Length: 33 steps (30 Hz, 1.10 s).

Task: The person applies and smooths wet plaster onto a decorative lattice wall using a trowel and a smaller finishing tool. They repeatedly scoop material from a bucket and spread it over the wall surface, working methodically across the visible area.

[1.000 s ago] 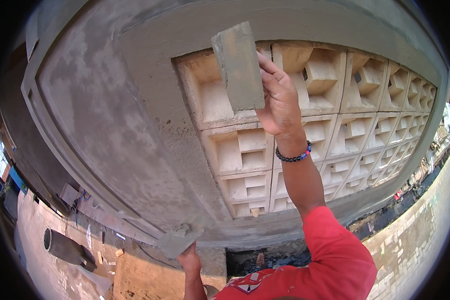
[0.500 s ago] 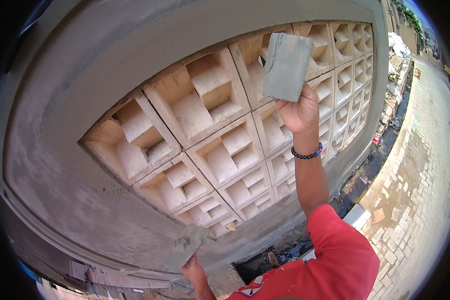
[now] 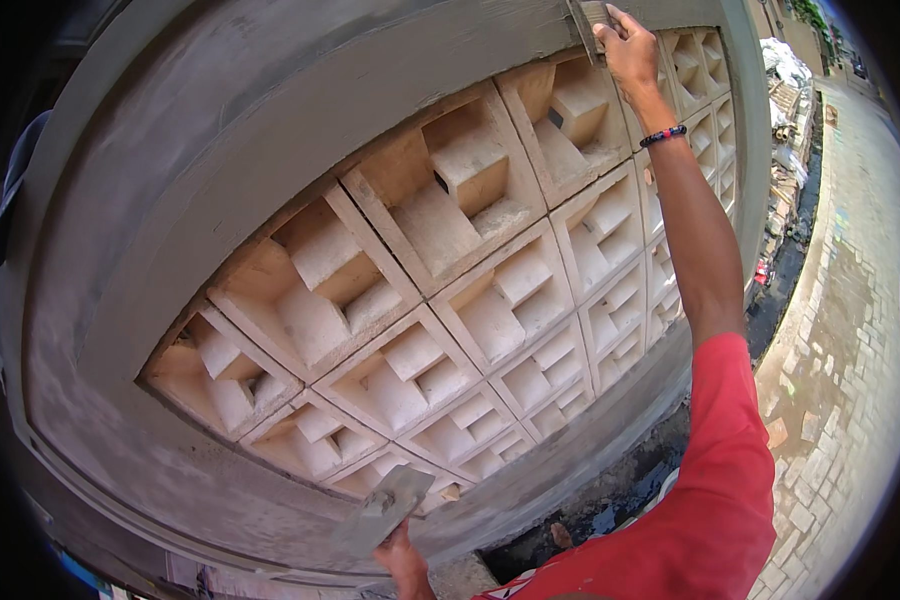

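My right hand (image 3: pixel 630 52) is raised to the top of the wall, its fingers closed on a grey rectangular plastering float (image 3: pixel 583 28). That tool is seen nearly edge-on, against the grey plaster band (image 3: pixel 370 85) above the block screen. Low in the view, my left hand (image 3: pixel 401 560) grips a flat grey plastering trowel (image 3: pixel 382 512) from beneath. Its blade lies tilted in front of the lower wall, with some grey smears on it. Between my hands spreads a screen of cream breeze blocks (image 3: pixel 505 290) with stepped openings.
Below the wall runs a dark wet gutter (image 3: pixel 610 495). To the right lies a paved lane (image 3: pixel 830 450), with piled white sacks and rubble (image 3: pixel 788 75) along the wall farther on. A raised grey plaster frame (image 3: pixel 45 380) borders the wall on the left.
My right hand has moved up with the float, which has turned from face-on to nearly edge-on against the upper plaster. My left hand and trowel have shifted slightly right and down.
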Tool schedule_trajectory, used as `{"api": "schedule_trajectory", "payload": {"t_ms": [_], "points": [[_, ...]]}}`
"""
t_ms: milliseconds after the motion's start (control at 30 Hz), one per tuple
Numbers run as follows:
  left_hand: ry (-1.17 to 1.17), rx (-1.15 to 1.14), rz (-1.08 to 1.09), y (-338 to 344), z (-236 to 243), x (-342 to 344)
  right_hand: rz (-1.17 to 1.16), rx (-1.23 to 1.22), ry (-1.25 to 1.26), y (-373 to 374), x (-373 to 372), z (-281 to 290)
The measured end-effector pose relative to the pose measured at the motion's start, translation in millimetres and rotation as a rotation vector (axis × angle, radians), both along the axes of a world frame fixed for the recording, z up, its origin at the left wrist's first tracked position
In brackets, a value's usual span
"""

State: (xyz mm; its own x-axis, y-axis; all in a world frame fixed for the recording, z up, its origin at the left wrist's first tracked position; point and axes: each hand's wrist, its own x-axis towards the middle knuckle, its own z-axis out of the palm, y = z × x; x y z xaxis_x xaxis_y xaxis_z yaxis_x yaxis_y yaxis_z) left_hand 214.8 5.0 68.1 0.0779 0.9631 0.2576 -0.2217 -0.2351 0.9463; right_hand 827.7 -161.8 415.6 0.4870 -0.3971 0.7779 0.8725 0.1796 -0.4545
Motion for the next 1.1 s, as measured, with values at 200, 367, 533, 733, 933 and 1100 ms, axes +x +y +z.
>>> {"api": "schedule_trajectory", "payload": {"t_ms": [200,367,533,733,933,1100], "points": [[0.083,-0.043,-0.084,-19.5,13.6,32.0,-0.204,-0.192,-0.406,73.3,-126.9,-17.2],[0.015,-0.036,-0.061,-31.1,17.9,39.8,0.030,-0.098,-0.475,58.1,-143.7,-31.4],[-0.006,0.006,-0.085,-24.4,6.6,38.1,-0.276,0.147,-0.186,-18.7,30.5,-0.6],[0.060,-0.004,-0.014,-35.1,8.3,26.6,-0.018,0.044,-0.043,7.3,10.9,18.9],[0.001,-0.044,-0.060,-41.3,15.5,46.6,-0.149,-0.083,-0.411,90.3,-139.7,2.8],[0.044,-0.045,-0.058,-42.2,10.7,53.1,0.104,-0.280,-0.722,110.7,-215.7,-29.7]]}}
